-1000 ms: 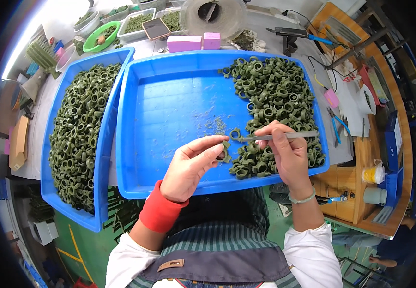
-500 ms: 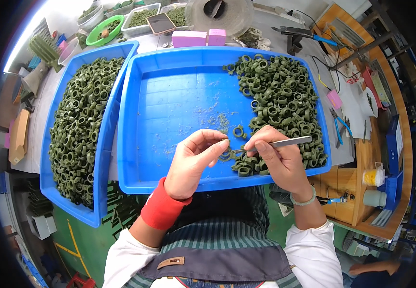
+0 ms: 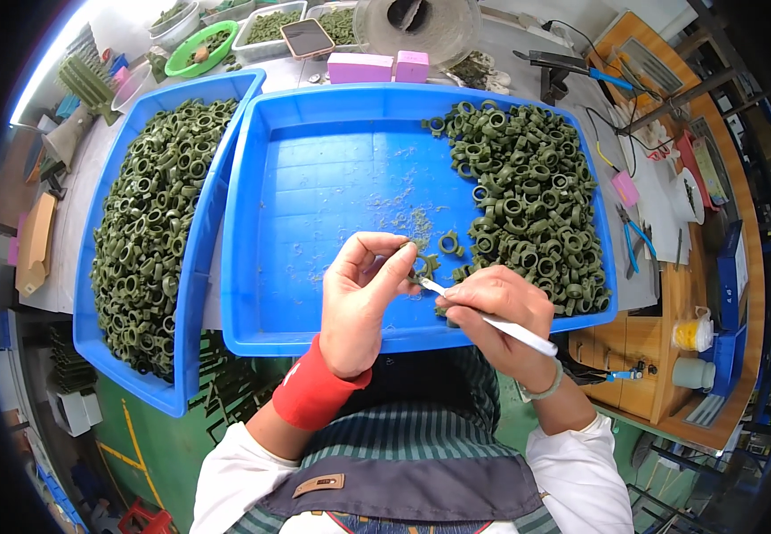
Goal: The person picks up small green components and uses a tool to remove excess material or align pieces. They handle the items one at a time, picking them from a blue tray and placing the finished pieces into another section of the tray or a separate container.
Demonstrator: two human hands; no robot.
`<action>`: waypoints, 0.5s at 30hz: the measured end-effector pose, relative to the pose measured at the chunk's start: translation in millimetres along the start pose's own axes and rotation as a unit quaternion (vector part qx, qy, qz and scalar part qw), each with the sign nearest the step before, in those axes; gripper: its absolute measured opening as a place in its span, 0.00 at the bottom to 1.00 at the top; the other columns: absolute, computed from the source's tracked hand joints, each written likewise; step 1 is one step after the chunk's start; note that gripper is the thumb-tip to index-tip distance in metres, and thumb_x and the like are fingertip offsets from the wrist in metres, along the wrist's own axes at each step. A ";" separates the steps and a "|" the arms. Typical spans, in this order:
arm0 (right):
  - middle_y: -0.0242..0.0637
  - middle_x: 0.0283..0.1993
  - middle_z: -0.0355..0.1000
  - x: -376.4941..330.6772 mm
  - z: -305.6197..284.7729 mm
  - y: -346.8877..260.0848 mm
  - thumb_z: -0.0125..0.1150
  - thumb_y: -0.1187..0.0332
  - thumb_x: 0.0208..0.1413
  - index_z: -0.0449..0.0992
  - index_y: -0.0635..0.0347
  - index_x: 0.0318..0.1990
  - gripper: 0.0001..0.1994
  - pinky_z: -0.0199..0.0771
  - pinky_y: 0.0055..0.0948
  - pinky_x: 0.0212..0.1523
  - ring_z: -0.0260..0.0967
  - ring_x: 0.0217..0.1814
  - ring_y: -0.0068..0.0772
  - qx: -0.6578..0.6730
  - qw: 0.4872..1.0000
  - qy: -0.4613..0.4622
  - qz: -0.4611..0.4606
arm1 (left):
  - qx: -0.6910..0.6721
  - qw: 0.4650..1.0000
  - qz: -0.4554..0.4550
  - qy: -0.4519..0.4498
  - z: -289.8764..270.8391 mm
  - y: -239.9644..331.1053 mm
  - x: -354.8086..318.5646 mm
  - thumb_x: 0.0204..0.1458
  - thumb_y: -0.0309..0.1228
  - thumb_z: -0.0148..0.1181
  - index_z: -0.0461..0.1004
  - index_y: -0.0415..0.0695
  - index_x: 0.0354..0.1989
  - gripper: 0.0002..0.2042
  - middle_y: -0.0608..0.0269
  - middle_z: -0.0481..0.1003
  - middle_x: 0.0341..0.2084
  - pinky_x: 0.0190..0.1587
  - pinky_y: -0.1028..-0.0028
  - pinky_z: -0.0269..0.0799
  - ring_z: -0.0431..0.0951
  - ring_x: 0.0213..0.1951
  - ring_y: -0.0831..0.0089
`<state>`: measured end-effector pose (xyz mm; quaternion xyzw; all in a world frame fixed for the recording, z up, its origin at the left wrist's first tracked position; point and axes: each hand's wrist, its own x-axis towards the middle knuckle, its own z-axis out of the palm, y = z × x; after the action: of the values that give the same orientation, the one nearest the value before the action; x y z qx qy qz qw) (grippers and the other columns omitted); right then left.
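Observation:
Over the near part of a blue tray (image 3: 314, 187), my left hand (image 3: 363, 289) pinches a small dark green ring-shaped part (image 3: 420, 267). My right hand (image 3: 501, 311) grips a slim metal hand knife (image 3: 516, 335) like a pen, its tip touching or very close to the ring part; the exact contact is too small to tell. Just beyond my fingers one loose green ring (image 3: 450, 243) lies on the tray floor among green shavings (image 3: 416, 218). A heap of similar green rings (image 3: 536, 196) fills the tray's right side, partly behind my right hand.
A second blue tray (image 3: 187, 356) at the left is heaped with green rings (image 3: 149, 231). Beyond the trays are pink blocks (image 3: 360, 68), a phone (image 3: 307, 38) and a green basin (image 3: 200, 49). Blue-handled pliers (image 3: 634, 242) lie at the right.
My right hand has tilted the knife, its rear end swinging down toward me and its tip up against the ring part. My left hand still pinches the part.

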<state>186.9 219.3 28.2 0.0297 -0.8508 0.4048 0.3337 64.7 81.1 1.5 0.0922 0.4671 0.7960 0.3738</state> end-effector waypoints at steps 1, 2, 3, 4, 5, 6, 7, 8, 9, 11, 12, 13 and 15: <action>0.40 0.34 0.80 -1.4 2.0 -0.8 0.73 0.76 0.50 0.80 0.63 0.37 0.08 0.76 0.30 0.34 0.77 0.32 0.38 -0.007 1.000 0.002 -0.013 | 0.000 1.000 0.000 0.001 -0.3 0.0 -0.2 0.61 0.25 0.61 0.74 0.42 0.45 0.06 0.67 0.76 0.38 0.38 0.79 0.74 0.76 0.38 0.81; 0.41 0.36 0.81 -3.7 2.7 -0.6 0.70 0.76 0.53 0.80 0.65 0.38 0.07 0.78 0.30 0.37 0.79 0.34 0.38 -0.004 1.000 -0.007 -0.011 | 0.000 1.000 0.005 0.000 -0.7 0.2 -0.3 0.61 0.25 0.61 0.74 0.42 0.45 0.06 0.67 0.76 0.38 0.39 0.78 0.75 0.76 0.38 0.81; 0.41 0.36 0.81 -6.4 4.8 1.1 0.70 0.76 0.53 0.80 0.65 0.38 0.07 0.78 0.30 0.37 0.79 0.34 0.38 -0.005 1.000 -0.009 -0.011 | -0.001 1.000 0.009 0.000 -1.3 -0.1 -0.8 0.61 0.25 0.61 0.74 0.42 0.45 0.06 0.67 0.76 0.38 0.39 0.78 0.75 0.76 0.39 0.81; 0.41 0.36 0.81 -9.3 7.8 3.4 0.67 0.76 0.56 0.80 0.66 0.40 0.06 0.79 0.31 0.38 0.79 0.35 0.37 0.054 0.998 0.023 0.033 | -0.003 1.000 0.009 0.001 -3.2 0.3 -0.3 0.61 0.25 0.61 0.74 0.42 0.45 0.06 0.67 0.76 0.38 0.39 0.78 0.75 0.76 0.39 0.81; 0.41 0.37 0.82 -10.7 10.7 3.5 0.64 0.76 0.60 0.79 0.66 0.42 0.05 0.79 0.31 0.39 0.80 0.36 0.35 0.112 0.989 0.054 0.077 | 0.005 1.000 0.016 0.006 -6.6 1.7 1.4 0.61 0.25 0.61 0.74 0.42 0.46 0.07 0.67 0.76 0.39 0.39 0.78 0.75 0.77 0.39 0.80; 0.42 0.38 0.82 -4.1 13.2 -7.1 0.55 0.75 0.66 0.78 0.68 0.45 0.07 0.80 0.31 0.41 0.81 0.39 0.34 0.139 0.968 0.103 0.179 | 0.014 1.000 0.024 0.014 -10.9 2.9 3.3 0.61 0.25 0.61 0.74 0.42 0.46 0.07 0.67 0.76 0.39 0.39 0.78 0.75 0.77 0.40 0.80; 0.43 0.40 0.82 1.7 11.6 2.0 0.51 0.73 0.69 0.76 0.67 0.48 0.09 0.80 0.29 0.43 0.81 0.41 0.31 0.118 0.967 0.077 0.211 | 0.031 0.999 0.016 0.026 -14.5 8.8 3.5 0.61 0.25 0.60 0.74 0.42 0.47 0.07 0.67 0.76 0.39 0.44 0.76 0.77 0.77 0.41 0.78; 0.43 0.39 0.81 6.8 12.7 10.4 0.52 0.72 0.68 0.77 0.66 0.48 0.09 0.80 0.30 0.42 0.81 0.40 0.33 0.084 0.970 0.020 0.227 | 0.010 0.999 0.017 0.034 -17.7 11.6 3.8 0.62 0.25 0.60 0.74 0.41 0.48 0.08 0.67 0.76 0.39 0.47 0.73 0.78 0.78 0.42 0.77; 0.43 0.38 0.81 10.3 12.9 18.5 0.53 0.71 0.68 0.77 0.64 0.48 0.09 0.79 0.30 0.41 0.81 0.39 0.35 0.045 0.968 -0.034 0.244 | -0.014 0.999 0.015 0.039 -20.6 13.3 5.1 0.62 0.25 0.59 0.73 0.41 0.49 0.08 0.67 0.76 0.38 0.51 0.70 0.79 0.78 0.42 0.77; 0.42 0.35 0.76 7.0 14.5 39.3 0.57 0.75 0.58 0.75 0.61 0.39 0.03 0.71 0.43 0.43 0.72 0.40 0.49 -0.099 0.971 -0.173 0.133 | -0.022 0.999 0.020 0.028 -29.2 16.7 6.8 0.63 0.25 0.57 0.72 0.39 0.50 0.09 0.64 0.75 0.37 0.58 0.62 0.78 0.79 0.45 0.71; 0.42 0.34 0.75 5.2 20.1 50.0 0.57 0.76 0.56 0.74 0.60 0.37 0.03 0.70 0.43 0.44 0.71 0.40 0.48 -0.117 0.966 -0.203 0.111 | -0.048 0.999 0.000 0.005 -31.7 18.7 7.4 0.64 0.24 0.56 0.72 0.38 0.51 0.10 0.62 0.75 0.37 0.58 0.61 0.77 0.80 0.46 0.67; 0.41 0.34 0.74 3.2 24.0 57.3 0.57 0.78 0.53 0.73 0.59 0.35 0.03 0.69 0.44 0.46 0.70 0.40 0.48 -0.138 0.959 -0.232 0.090 | -0.073 0.997 -0.021 -0.020 -33.1 20.9 7.7 0.64 0.24 0.55 0.71 0.37 0.52 0.10 0.61 0.75 0.36 0.58 0.61 0.77 0.80 0.48 0.64; 0.41 0.33 0.73 -0.4 29.6 64.0 0.56 0.78 0.51 0.72 0.59 0.34 0.04 0.68 0.44 0.46 0.70 0.39 0.48 -0.180 0.952 -0.235 0.071 | -0.083 0.996 -0.021 -0.037 -38.2 18.9 9.4 0.65 0.24 0.53 0.70 0.36 0.54 0.12 0.58 0.75 0.36 0.58 0.60 0.77 0.80 0.50 0.58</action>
<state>150.5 241.1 -28.2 0.0034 -0.9639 0.2489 0.0944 29.5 56.4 -5.9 0.0801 0.3871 0.8201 0.4138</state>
